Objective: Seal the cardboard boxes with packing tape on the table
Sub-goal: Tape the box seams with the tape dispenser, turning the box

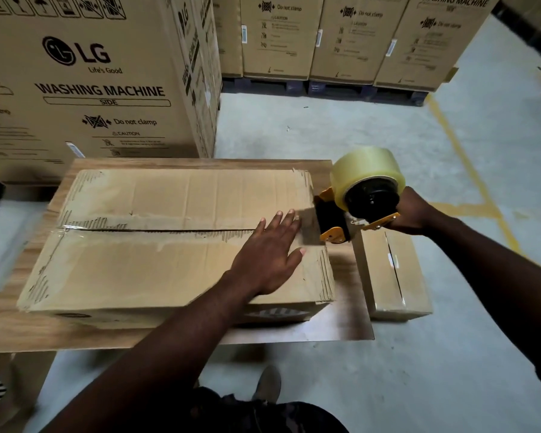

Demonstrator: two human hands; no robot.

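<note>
The big cardboard box (138, 270) lies lengthwise on the wooden bench (341, 326), filling most of the top, with its centre seam (156, 230) running left to right and gaping a little along the middle. The person's left hand (269, 254) lies flat on the lid near the right end of that seam, its fingers (278, 220) straight and slightly spread, pressing and not gripping. The right hand (414, 214) is curled round the handle of the tape dispenser (334, 223), whose black and yellow head sits at the box's right edge in line with the seam, with the pale roll of tape (366, 173) standing above it. The cardboard looks well used. Its outer paper is torn away in strips near the seam and corners, so I'd guess fresh tape will hold less well there and will need rubbing down. The flaps look stiff enough but would likely sag under a hard push, so a flat palm beside the seam seems the right way to steady them. I can't judge the weight. The dispenser is best kept by its handle, clear of the cutter. A smaller box (384, 276) sits lower down, just beside the bench's right end, and washing machine cartons (85, 89) stand at the far side.
</note>
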